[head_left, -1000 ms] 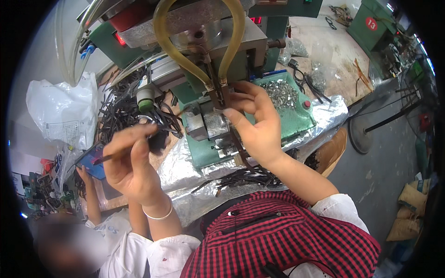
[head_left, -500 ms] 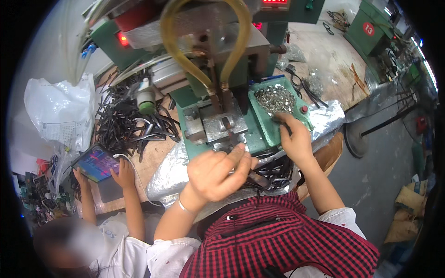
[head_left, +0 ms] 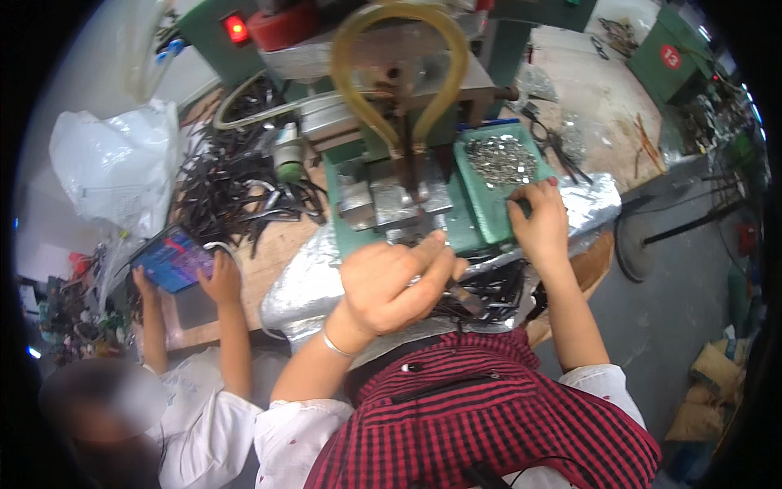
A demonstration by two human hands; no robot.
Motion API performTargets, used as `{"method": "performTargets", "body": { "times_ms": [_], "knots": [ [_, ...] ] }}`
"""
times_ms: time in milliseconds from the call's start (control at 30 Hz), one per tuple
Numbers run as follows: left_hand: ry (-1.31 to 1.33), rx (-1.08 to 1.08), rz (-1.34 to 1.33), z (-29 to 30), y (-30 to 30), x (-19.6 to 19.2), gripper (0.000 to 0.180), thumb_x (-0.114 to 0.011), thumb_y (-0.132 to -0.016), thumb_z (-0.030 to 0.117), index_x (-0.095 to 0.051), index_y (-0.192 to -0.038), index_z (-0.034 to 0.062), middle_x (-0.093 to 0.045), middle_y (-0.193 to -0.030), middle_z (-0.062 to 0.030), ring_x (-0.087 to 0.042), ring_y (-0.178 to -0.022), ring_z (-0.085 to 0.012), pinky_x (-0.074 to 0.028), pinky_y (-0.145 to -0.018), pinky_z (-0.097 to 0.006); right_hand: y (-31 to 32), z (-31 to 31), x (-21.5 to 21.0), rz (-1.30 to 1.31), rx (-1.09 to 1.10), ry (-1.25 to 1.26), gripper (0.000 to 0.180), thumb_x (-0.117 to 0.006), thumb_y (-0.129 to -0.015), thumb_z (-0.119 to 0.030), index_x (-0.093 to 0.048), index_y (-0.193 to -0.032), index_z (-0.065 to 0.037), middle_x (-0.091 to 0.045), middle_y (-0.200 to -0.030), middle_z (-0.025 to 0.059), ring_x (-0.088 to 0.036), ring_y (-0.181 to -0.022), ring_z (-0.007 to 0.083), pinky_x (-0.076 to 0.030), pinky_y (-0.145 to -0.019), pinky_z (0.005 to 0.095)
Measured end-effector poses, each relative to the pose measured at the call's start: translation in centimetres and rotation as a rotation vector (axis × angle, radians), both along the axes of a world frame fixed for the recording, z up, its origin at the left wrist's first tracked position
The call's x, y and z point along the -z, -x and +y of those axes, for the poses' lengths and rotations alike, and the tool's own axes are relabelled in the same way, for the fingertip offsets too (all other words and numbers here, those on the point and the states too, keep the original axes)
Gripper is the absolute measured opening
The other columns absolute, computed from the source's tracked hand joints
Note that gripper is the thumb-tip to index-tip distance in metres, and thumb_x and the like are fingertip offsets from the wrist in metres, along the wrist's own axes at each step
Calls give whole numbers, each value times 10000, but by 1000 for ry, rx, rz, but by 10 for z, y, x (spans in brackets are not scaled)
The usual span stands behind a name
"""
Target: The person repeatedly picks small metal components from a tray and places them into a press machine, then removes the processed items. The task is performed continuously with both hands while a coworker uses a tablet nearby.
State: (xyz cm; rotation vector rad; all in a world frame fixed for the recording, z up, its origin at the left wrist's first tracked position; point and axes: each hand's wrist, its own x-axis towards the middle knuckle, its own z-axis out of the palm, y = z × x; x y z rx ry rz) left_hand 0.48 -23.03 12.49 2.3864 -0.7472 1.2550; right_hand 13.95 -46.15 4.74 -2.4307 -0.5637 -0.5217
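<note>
My left hand (head_left: 399, 281) is closed, thumb and fingers pinching a narrow dark strip (head_left: 424, 222) at the front of a metal fixture block (head_left: 399, 200). Beyond my knuckles sticks out a brownish-grey end (head_left: 466, 300); I cannot tell whether it is the same piece. Right above the strip, a machine's dark vertical tip (head_left: 413, 181) comes down to the block. My right hand (head_left: 542, 224) rests at the edge of a green tray (head_left: 493, 213) of small shiny metal parts (head_left: 501, 160). Its thumb and index finger are apart, nothing visible between them. A fingertip lies by a red button (head_left: 553, 182).
Black curved strips (head_left: 244, 183) lie heaped on the left, beside a small green-capped bottle (head_left: 289, 159). More black pieces (head_left: 501, 285) lie at my lap on silver foil (head_left: 297, 281). A yellow hose (head_left: 338, 65) loops overhead. At left, another person holds a tablet (head_left: 173, 261).
My right hand has shifted from over the parts in the tray to its edge by the red button. The machine's tip has come down onto the fixture. My left hand stays there.
</note>
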Motion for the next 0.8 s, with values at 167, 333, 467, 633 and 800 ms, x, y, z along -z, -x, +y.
{"method": "performTargets", "body": {
  "times_ms": [167,333,467,633,800],
  "knots": [
    [84,-188,112,9,53,7,336,-815,-747,55,-776,-1078,104,-763,-1155,-116,-671,-673,-148,-510,-582,-253,4,6,-1,123,62,-114,104,-720,-832,-100,-691,-906,-33,-713,-918,138,-685,-893,337,-534,-816,437],
    [259,-743,34,89,89,0,248,-738,-774,-68,-748,-1003,29,-761,-1035,-114,-705,-949,-295,-535,-872,-395,-2,-5,5,180,-36,-386,175,-672,-911,-64,-745,-1065,-25,-746,-976,149,-716,-877,289,-548,-830,383],
    [-37,-892,224,146,60,8,252,-788,-773,25,-757,-1019,68,-734,-1139,-103,-637,-954,-323,-488,-878,-411,-4,29,-14,113,-110,-447,177,-692,-927,-71,-751,-1087,-23,-760,-1015,147,-727,-905,281,-550,-837,365],
    [-143,-951,360,205,31,98,292,-748,-727,17,-738,-1015,67,-659,-1323,-125,-584,-1107,-385,-457,-1000,-475,4,41,-17,189,-83,-498,168,-701,-920,-58,-750,-1076,-21,-764,-994,139,-732,-904,285,-553,-822,361],
    [37,-780,119,201,25,91,219,-725,-831,3,-730,-1044,52,-696,-1287,-139,-625,-1024,-353,-467,-955,-454,14,-23,0,-91,96,-281,131,-697,-906,-30,-748,-1025,-15,-745,-975,132,-697,-913,301,-528,-850,385]
  ]
}}
